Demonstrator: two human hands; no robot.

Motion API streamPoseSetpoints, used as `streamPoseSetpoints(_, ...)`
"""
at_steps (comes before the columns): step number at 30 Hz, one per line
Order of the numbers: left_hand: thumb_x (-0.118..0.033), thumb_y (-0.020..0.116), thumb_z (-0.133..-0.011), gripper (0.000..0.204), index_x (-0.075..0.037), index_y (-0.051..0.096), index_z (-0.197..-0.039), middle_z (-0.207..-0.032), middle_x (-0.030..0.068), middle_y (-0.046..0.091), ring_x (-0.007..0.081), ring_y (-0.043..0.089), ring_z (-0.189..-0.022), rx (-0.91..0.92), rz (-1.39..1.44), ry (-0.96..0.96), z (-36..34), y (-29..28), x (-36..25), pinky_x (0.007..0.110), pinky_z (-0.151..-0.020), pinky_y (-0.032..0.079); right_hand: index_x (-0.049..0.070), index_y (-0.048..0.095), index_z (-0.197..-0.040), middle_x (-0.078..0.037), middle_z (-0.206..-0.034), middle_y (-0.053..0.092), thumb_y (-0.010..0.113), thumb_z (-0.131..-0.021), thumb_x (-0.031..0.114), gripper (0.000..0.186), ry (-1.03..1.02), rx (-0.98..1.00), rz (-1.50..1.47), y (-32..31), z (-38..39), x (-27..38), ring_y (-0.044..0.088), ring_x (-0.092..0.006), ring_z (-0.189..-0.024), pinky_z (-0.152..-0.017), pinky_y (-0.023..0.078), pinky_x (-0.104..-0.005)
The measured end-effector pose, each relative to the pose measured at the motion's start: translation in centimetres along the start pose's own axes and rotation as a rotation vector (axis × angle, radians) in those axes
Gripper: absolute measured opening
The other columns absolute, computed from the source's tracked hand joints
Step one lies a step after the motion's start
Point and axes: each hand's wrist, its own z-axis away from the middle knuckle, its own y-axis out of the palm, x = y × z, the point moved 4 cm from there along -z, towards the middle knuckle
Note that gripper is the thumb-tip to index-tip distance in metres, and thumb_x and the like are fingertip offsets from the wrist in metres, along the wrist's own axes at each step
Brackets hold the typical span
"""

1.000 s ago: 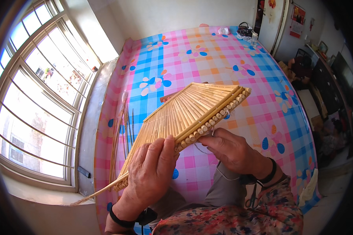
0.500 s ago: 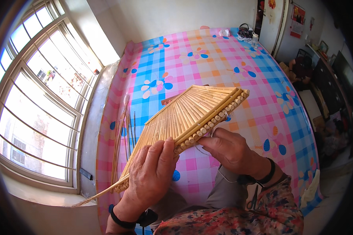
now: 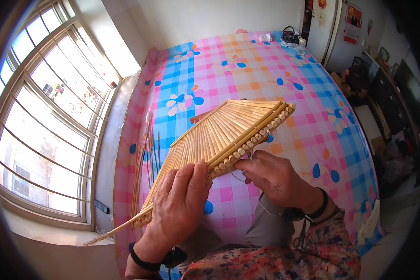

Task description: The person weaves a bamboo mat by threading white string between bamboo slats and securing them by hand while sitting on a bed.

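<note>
A tilted panel of straw-coloured stalks (image 3: 205, 144), laid side by side, hangs over my lap. Cut round stalk ends line its right edge, under a lengthwise stalk. My left hand (image 3: 175, 205) is closed around the near edge, fingers on top and its thumb mostly hidden. At the underside of the right edge, my right hand (image 3: 277, 179) is closed in a pinch, its fingertips close to the stalk ends. Thin pale thread (image 3: 237, 176) loops beside those fingertips and appears to be held there. One long stalk with a frayed tip (image 3: 98, 240) sticks out at the lower left.
Loose thin stalks (image 3: 142, 172) lie left of the panel on a checked, flowered cover (image 3: 219, 79). A brown piece (image 3: 195, 119) shows behind the panel. Left is a barred window (image 3: 51, 140). A bag (image 3: 290, 36) and bottle (image 3: 302, 45) stand far off; another person (image 3: 358, 79) sits right.
My right hand's fingers have curled a little more by the thread, which now hangs in a clearer loop. Panel and left hand have hardly moved.
</note>
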Motion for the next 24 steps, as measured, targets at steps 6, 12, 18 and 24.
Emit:
streamPoseSetpoints(6,0.000,0.075,-0.068,0.052,0.001,0.057,-0.116,-0.094,0.0136,0.061,0.0301,0.062,-0.079,-0.011,-0.022,0.017,-0.3,-0.2,0.0,0.039,-0.066,0.052,0.004,0.062,-0.116,-0.012,-0.091,0.061,0.065,-0.082,-0.002,0.035,-0.177,-0.104,0.196,0.0,-0.5,-1.1,0.065,-0.0276,-0.083,-0.065,0.055,-0.0353)
streamPoseSetpoints(12,0.001,0.075,-0.067,0.052,0.000,0.057,-0.116,-0.094,0.0134,0.061,0.0297,0.062,-0.078,-0.005,-0.038,-0.005,0.0,-0.4,0.5,0.039,-0.066,0.052,0.001,0.064,-0.111,-0.008,-0.076,0.055,0.067,-0.081,0.001,0.031,-0.371,-0.126,0.344,0.2,-0.8,-1.3,0.061,-0.0203,-0.071,-0.054,0.050,-0.0298)
streamPoseSetpoints(18,0.001,0.076,-0.066,0.054,0.000,0.057,-0.116,-0.094,0.0134,0.061,0.0298,0.062,-0.078,-0.016,-0.038,-0.008,-0.3,-0.9,0.5,0.039,-0.066,0.052,0.002,0.064,-0.114,-0.008,-0.078,0.054,0.065,-0.083,0.001,0.031,-0.358,-0.132,0.203,0.2,-1.1,-1.2,0.061,-0.0220,-0.071,-0.059,0.051,-0.0309)
streamPoseSetpoints(24,0.002,0.076,-0.067,0.054,0.001,0.057,-0.117,-0.095,0.0142,0.061,0.0305,0.062,-0.079,-0.012,-0.015,-0.006,-0.4,-0.6,0.6,0.039,-0.066,0.052,0.001,0.060,-0.119,-0.011,-0.084,0.056,0.063,-0.083,-0.003,0.037,-0.251,-0.094,0.199,0.0,-0.9,0.4,0.062,-0.0257,-0.073,-0.062,0.052,-0.0332)
